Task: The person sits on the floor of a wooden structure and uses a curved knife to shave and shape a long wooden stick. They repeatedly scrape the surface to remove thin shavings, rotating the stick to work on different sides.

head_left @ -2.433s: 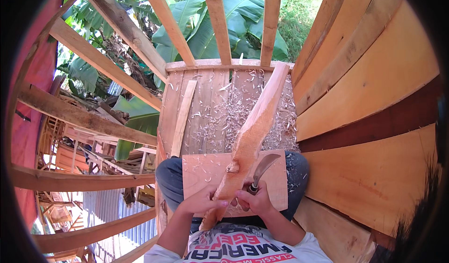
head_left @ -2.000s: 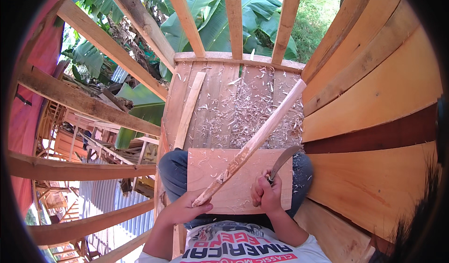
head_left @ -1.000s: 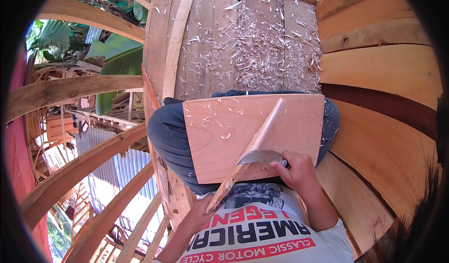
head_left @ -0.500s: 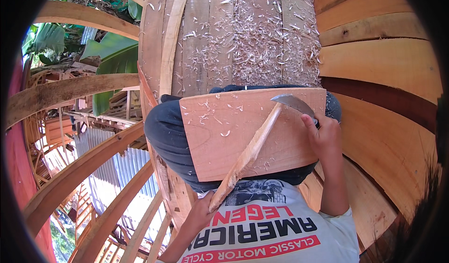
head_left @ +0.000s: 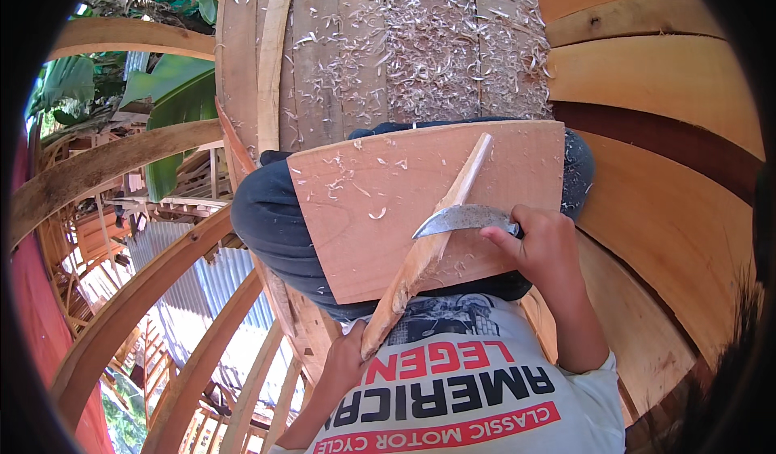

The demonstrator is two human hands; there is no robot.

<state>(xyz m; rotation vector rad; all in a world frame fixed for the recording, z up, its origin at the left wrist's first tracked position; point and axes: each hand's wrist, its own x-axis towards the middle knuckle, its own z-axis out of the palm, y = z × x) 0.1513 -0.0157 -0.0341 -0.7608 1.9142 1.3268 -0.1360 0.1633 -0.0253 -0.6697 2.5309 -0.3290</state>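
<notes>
The stick (head_left: 422, 260) is clamped by its near end in the left grip (head_left: 347, 357), its long axis slanted away rightward over the board (head_left: 352, 232), and is crossed midway by the knife (head_left: 461, 218), clasped in the right grip (head_left: 546, 242)

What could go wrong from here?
The curved knife in the right hand crosses over the stick; a slip toward the body might reach the bare left hand or the shirt.
Only the left hand grips the stick, at its near end, so it could twist under the knife.
The board lies across the legs, no fastening visible; it might tip.
</notes>
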